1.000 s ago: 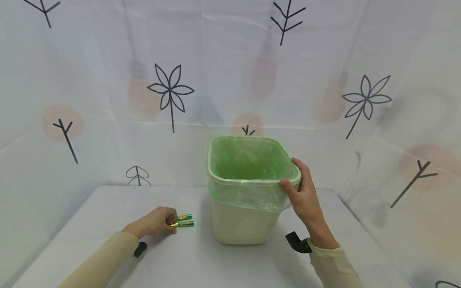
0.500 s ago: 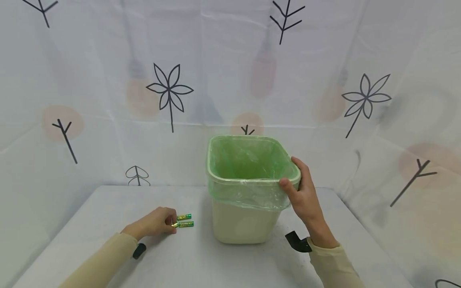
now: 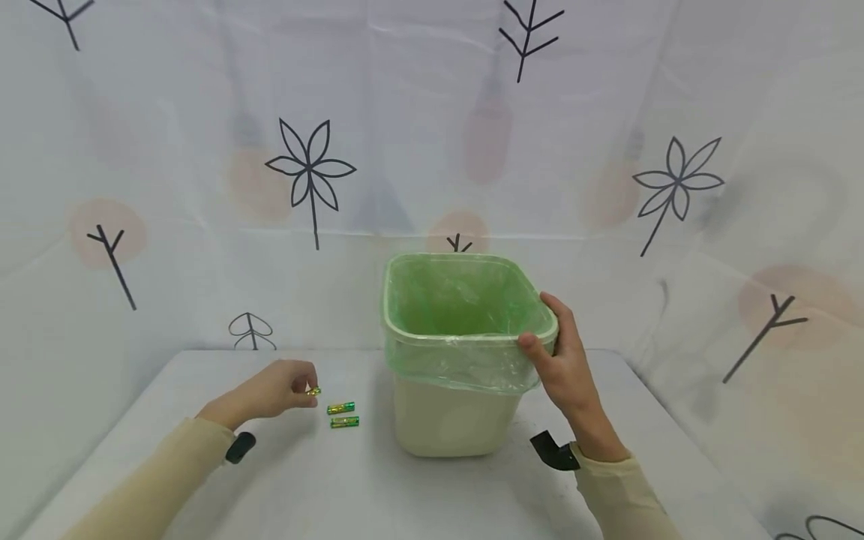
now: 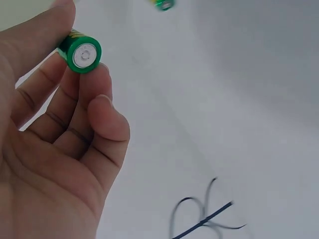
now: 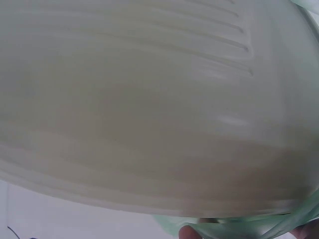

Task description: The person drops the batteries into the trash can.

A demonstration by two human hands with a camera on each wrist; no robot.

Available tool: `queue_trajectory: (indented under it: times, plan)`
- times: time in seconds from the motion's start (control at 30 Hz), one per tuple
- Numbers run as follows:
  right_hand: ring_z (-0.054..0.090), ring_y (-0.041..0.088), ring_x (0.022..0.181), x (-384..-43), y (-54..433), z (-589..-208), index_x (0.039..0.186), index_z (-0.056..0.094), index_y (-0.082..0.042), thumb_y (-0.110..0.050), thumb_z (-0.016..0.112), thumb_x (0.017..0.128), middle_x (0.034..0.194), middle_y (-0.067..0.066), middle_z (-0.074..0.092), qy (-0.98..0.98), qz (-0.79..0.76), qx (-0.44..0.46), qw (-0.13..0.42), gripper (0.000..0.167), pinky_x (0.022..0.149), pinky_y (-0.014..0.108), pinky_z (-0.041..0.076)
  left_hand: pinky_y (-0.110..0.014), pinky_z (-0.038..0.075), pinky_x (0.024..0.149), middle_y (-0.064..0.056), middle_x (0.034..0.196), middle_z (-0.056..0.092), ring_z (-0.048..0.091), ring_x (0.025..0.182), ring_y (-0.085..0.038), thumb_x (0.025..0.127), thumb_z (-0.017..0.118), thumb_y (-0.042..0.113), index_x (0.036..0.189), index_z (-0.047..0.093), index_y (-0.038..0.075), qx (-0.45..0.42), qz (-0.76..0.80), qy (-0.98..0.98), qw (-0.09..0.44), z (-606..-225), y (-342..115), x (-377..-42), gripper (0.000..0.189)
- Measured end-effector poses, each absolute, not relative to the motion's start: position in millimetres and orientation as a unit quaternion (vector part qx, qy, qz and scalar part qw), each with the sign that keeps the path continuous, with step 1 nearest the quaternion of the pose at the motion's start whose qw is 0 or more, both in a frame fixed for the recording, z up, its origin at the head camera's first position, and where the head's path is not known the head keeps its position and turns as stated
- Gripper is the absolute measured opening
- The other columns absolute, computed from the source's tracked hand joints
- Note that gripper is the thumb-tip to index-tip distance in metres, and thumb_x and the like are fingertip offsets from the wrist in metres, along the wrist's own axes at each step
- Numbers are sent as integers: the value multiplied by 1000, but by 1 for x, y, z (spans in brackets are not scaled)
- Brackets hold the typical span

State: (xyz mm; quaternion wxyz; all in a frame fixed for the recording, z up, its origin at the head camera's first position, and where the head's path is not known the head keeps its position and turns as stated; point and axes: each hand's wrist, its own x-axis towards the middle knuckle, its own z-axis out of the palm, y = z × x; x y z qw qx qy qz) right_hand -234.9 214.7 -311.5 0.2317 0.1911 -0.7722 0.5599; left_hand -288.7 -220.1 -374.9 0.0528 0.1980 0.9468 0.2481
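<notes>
My left hand (image 3: 266,390) pinches a green and gold battery (image 4: 83,54) between thumb and fingertips, above the table. Its flat silver end faces the camera in the left wrist view. Just right of that hand, two matching batteries (image 3: 340,408) lie side by side on the white tabletop. With thumb in front and fingers behind, my right hand (image 3: 570,371) grips the right rim corner of a cream trash bin (image 3: 455,424). A clear green bin liner (image 3: 466,367) lines it and folds over its rim. The right wrist view is mostly filled by the bin's ribbed wall (image 5: 124,99).
The white table (image 3: 351,495) ends at a back edge close behind the bin. A pale cloth backdrop (image 3: 405,97) with drawn flowers and twigs hangs behind and at both sides. A black wrist strap piece (image 3: 555,451) sticks out from the right sleeve.
My left hand has lifted a battery off the table and moved it up and left, away from the other two. My right hand stays on the bin. The head view has shifted slightly.
</notes>
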Motion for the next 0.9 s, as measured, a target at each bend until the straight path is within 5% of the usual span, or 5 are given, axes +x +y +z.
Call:
queue_trajectory:
  times: [0.9]
  plan:
    - [50,23,108,-236,214,-312,149,25,-18,-27,63,93,133,14,44,-773,557,191,237,68,85,20,43,-33,47,65,1,76,59,54,70,-17,84,74,18,93,64,12,353,209,909,-70,-191,-142,-289,15]
